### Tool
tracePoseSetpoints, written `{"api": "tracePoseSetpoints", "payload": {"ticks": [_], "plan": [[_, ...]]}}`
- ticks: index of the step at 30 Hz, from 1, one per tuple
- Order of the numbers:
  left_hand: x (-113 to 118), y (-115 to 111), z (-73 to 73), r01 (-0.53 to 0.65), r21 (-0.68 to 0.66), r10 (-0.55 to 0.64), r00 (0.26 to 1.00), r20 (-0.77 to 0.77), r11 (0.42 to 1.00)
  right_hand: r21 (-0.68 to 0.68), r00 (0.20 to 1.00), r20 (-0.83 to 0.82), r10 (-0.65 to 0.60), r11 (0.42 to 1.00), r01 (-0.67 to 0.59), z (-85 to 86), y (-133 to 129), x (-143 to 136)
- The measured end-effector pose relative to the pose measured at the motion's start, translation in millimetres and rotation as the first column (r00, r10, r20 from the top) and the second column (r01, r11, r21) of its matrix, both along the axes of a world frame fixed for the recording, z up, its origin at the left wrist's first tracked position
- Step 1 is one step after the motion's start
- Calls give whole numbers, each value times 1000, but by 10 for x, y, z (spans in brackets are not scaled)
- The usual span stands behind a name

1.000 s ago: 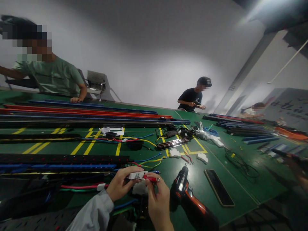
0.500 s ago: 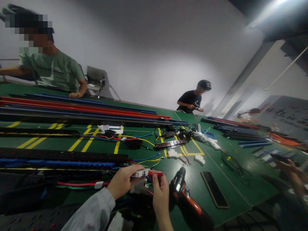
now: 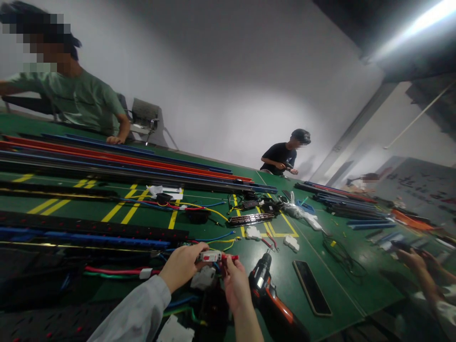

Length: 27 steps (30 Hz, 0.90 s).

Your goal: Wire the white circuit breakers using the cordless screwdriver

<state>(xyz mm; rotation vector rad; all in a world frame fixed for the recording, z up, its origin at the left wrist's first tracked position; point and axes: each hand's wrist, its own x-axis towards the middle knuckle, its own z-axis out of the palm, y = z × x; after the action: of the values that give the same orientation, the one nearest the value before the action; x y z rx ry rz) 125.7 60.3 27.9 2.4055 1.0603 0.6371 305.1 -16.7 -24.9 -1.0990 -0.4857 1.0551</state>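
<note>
My left hand [image 3: 183,267] grips a small white connector block [image 3: 211,256] with a red patch on its side. My right hand [image 3: 235,280] pinches a red piece [image 3: 230,258] against the block's right end. Under both hands lies a white plastic part [image 3: 203,278] among dark parts and wires. Blue and yellow-green leads [image 3: 228,241] with ring ends stretch out just beyond the hands. A black and orange power drill [image 3: 272,299] rests on the green table right of my right hand, with a phone [image 3: 312,288] beside it.
Long blue, red and black rails [image 3: 142,166] cross the far left. White plastic parts [image 3: 253,232], a dark slotted strip [image 3: 251,218] and a plastic bag [image 3: 302,213] lie ahead. Other people are around the table; one person's hands [image 3: 415,261] hold a dark object at right.
The white block has turned so that its red-patched side shows, and my right fingers have shifted slightly left on the red piece. The view has moved a little.
</note>
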Motion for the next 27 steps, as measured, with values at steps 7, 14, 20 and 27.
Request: {"api": "tracePoseSetpoints", "payload": {"ticks": [7,14,20,27], "plan": [[-64,38,-87,14,-7,-13,999,32,1000,-116,946,324,5,993,34,-46,-6,309],[-56,52,-117,13,-32,-12,1000,9,999,-92,232,966,117,989,-118,351,-128,221],[-80,53,-95,21,-44,-20,1000,7,999,-156,138,975,175,978,-142,381,-48,117],[-89,5,-27,-17,-18,17,1000,0,1000,-152,166,970,178,975,-161,350,-21,146]]}}
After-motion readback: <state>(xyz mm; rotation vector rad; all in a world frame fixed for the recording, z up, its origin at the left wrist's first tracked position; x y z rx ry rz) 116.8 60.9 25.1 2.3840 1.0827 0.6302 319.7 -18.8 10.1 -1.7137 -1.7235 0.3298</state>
